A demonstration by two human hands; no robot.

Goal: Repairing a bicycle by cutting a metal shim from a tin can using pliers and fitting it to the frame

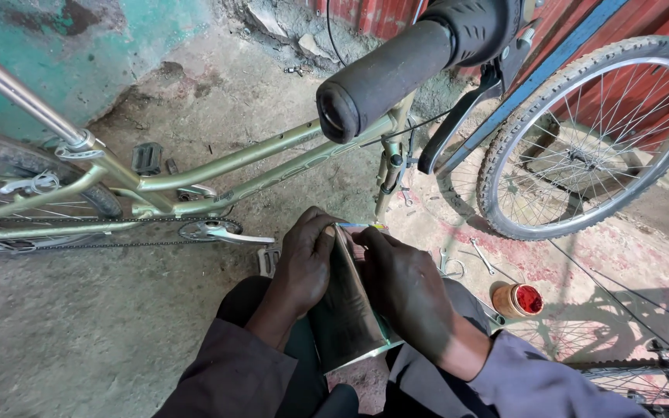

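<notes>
Between the fingers of both hands stands a dark folded piece of rubber (346, 310), which looks like a flat inner tube, resting on the person's lap. The left hand (303, 267) is curled closed around its left edge near the top. The right hand (404, 282) is closed on the right side, and its fingers (367, 241) pinch a thin tool with a blue and yellow handle (361, 226), lying across the top of the rubber. I cannot tell what kind of tool it is, because only a short part shows.

Just beyond the fingers lies a green bicycle frame (257, 166) on the ground, with its crank (210, 230) near the left hand. Above the fingers a black handlebar grip (385, 73) comes close to the camera. To the right of the fingers, a small pot of red paste (519, 299) stands on the floor, with wrenches (480, 255) near it, and a wheel (590, 131) leans farther away.

I judge that the step in hand is work on the top edge of the rubber with the tool, perhaps marking or scraping a spot. The next move seems to need a steady left grip so that the rubber does not fold, and small controlled pressure from the right fingers.
</notes>
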